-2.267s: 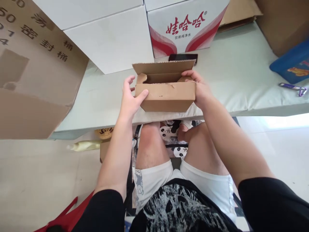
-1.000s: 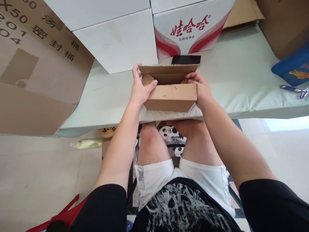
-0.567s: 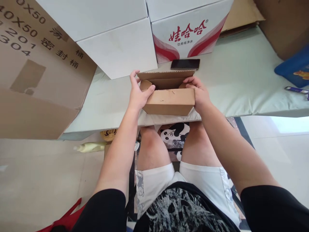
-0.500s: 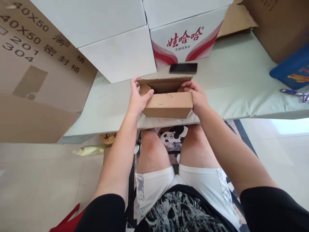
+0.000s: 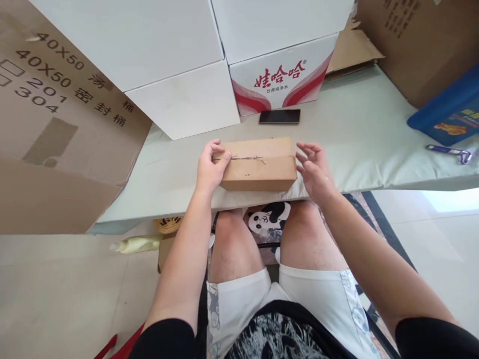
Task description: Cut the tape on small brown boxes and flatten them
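Observation:
A small brown cardboard box [image 5: 258, 163] lies closed at the near edge of the pale green table [image 5: 359, 134]. My left hand [image 5: 211, 167] grips its left end, thumb pressed on the closed lid. To the right of the box hovers my right hand [image 5: 313, 167], fingers spread and apart from the cardboard, holding nothing.
A black phone [image 5: 279, 116] lies just behind the box. White cartons [image 5: 179, 65] and a red-and-white printed carton [image 5: 282, 75] stand at the back. A large brown carton [image 5: 56, 124] is at left. A blue box [image 5: 447, 112] and a purple tool [image 5: 449, 151] lie at right.
The box's lid was standing open and is now folded down shut. My right hand has let go of the box's right end and opened. The view tilted slightly.

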Demonstrator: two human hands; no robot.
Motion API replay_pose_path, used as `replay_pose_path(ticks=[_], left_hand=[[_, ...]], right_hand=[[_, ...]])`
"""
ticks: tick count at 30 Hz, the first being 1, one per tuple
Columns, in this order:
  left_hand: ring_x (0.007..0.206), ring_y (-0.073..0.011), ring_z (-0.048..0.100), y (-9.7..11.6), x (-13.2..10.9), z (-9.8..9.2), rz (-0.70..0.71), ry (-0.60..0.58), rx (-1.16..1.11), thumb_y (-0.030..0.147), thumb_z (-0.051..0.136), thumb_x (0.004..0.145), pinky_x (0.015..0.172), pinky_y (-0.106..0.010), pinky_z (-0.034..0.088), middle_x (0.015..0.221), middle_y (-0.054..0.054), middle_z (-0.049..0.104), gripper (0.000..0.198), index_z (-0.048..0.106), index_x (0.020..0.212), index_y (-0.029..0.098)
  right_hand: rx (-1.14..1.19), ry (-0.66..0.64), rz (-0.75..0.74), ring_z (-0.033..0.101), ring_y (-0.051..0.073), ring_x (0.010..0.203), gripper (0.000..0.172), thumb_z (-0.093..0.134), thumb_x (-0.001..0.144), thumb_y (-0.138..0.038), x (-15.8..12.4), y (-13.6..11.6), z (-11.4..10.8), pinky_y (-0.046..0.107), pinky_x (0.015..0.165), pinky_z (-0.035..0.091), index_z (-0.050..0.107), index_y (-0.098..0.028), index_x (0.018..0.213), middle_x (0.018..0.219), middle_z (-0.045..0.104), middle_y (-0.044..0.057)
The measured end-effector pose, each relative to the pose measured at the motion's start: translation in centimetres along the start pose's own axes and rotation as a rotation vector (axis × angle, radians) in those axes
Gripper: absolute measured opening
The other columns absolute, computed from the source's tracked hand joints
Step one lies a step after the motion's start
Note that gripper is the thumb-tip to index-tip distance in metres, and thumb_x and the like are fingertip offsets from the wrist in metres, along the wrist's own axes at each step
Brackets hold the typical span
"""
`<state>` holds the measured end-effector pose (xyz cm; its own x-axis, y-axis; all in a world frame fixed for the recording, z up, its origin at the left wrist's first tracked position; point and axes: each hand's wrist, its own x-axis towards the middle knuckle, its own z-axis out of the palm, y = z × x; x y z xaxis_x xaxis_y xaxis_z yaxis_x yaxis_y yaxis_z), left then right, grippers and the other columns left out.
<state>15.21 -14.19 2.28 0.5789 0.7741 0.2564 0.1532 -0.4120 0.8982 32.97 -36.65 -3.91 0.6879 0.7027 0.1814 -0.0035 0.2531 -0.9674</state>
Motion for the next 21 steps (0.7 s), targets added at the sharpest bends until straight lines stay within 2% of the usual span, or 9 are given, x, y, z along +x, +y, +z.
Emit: replay_pose_path(ticks=[2, 4, 9, 11, 13, 15, 18, 19, 21], left_hand=[[0.135, -0.0304, 0.057, -0.2, -0.1, -0.5, -0.006, -0.033, 0.030, 0.041, 0.083, 0.078, 0.114, -0.043, 0.042, 0.145, -0.013, 0.060, 0.034, 0.057, 0.086, 0.021], [0.138, -0.0307, 0.055, -0.4, -0.5, -1.2, -0.026, -0.025, 0.012, 0.043, 0.081, 0.080, 0.115, -0.042, 0.042, 0.151, -0.014, 0.055, 0.033, 0.057, 0.087, 0.021], [0.138, -0.0275, 0.054, -1.8, -2.0, -3.7, -0.148, 0.206, -0.273, 0.053, 0.089, 0.068, 0.103, -0.030, 0.050, 0.157, -0.009, 0.049, 0.049, 0.058, 0.089, 0.022], [0.133, -0.0230, 0.058, -2.4, -2.5, -4.3, -0.178, 0.285, -0.419, 0.049, 0.092, 0.064, 0.096, -0.025, 0.053, 0.155, -0.005, 0.051, 0.050, 0.058, 0.088, 0.022], [0.120, -0.0176, 0.064, -2.8, -2.9, -4.4, -0.249, 0.328, -0.545, 0.043, 0.091, 0.068, 0.089, -0.021, 0.054, 0.145, -0.002, 0.060, 0.043, 0.059, 0.089, 0.023], [0.105, -0.0157, 0.069, -2.9, -3.2, -3.9, -0.377, 0.312, -0.637, 0.040, 0.084, 0.077, 0.082, -0.021, 0.055, 0.124, -0.002, 0.071, 0.033, 0.061, 0.092, 0.023], [0.086, -0.0200, 0.072, -2.3, -4.1, -2.0, -0.561, 0.213, -0.689, 0.038, 0.073, 0.086, 0.074, -0.029, 0.059, 0.095, -0.005, 0.077, 0.023, 0.066, 0.095, 0.019], [0.084, -0.0222, 0.073, -1.8, -4.6, -1.1, -0.603, 0.167, -0.699, 0.039, 0.069, 0.088, 0.073, -0.032, 0.060, 0.092, -0.007, 0.077, 0.025, 0.069, 0.098, 0.017], [0.088, -0.0257, 0.074, -0.8, -5.9, 0.7, -0.715, 0.025, -0.762, 0.048, 0.058, 0.094, 0.075, -0.037, 0.062, 0.099, -0.011, 0.079, 0.040, 0.072, 0.112, 0.015]], right_hand=[[-0.049, -0.088, 0.028, 0.041, 0.031, 0.151, 0.074, 0.065, 0.080, -0.074, -1.3, 0.0, 0.0, 0.051, 0.122, 0.039, 0.038, -0.037, 0.139, 0.166, 0.036, 0.008], [-0.058, -0.117, 0.078, 0.037, 0.032, 0.154, 0.080, 0.065, 0.081, -0.074, -2.6, 0.2, 0.3, 0.053, 0.125, 0.036, 0.035, -0.034, 0.143, 0.167, 0.033, 0.011], [0.005, -0.196, 0.181, 0.032, 0.031, 0.158, 0.070, 0.063, 0.088, -0.069, -4.2, 0.7, 1.6, 0.057, 0.129, 0.028, 0.037, -0.036, 0.144, 0.169, 0.034, 0.009], [0.036, -0.200, 0.157, 0.032, 0.031, 0.158, 0.074, 0.063, 0.087, -0.070, -4.0, 0.8, 2.6, 0.057, 0.129, 0.029, 0.034, -0.036, 0.146, 0.172, 0.027, 0.008], [0.048, -0.198, 0.087, 0.035, 0.031, 0.156, 0.078, 0.061, 0.088, -0.070, -3.6, 0.4, 3.8, 0.058, 0.128, 0.031, 0.028, -0.036, 0.150, 0.175, 0.019, 0.009], [0.018, -0.202, -0.020, 0.039, 0.030, 0.154, 0.079, 0.058, 0.092, -0.066, -3.4, -0.3, 4.9, 0.058, 0.127, 0.032, 0.020, -0.037, 0.154, 0.176, 0.014, 0.010], [-0.067, -0.204, -0.203, 0.041, 0.027, 0.154, 0.074, 0.053, 0.099, -0.051, -3.7, -2.0, 5.9, 0.056, 0.127, 0.035, 0.012, -0.035, 0.158, 0.176, 0.011, 0.012], [-0.113, -0.225, -0.258, 0.040, 0.026, 0.154, 0.069, 0.052, 0.101, -0.044, -4.0, -2.6, 6.0, 0.055, 0.127, 0.036, 0.016, -0.033, 0.158, 0.175, 0.016, 0.013], [-0.259, -0.297, -0.363, 0.038, 0.026, 0.156, 0.055, 0.052, 0.101, -0.033, -4.6, -3.8, 5.8, 0.054, 0.126, 0.037, 0.034, -0.028, 0.152, 0.170, 0.031, 0.016]])
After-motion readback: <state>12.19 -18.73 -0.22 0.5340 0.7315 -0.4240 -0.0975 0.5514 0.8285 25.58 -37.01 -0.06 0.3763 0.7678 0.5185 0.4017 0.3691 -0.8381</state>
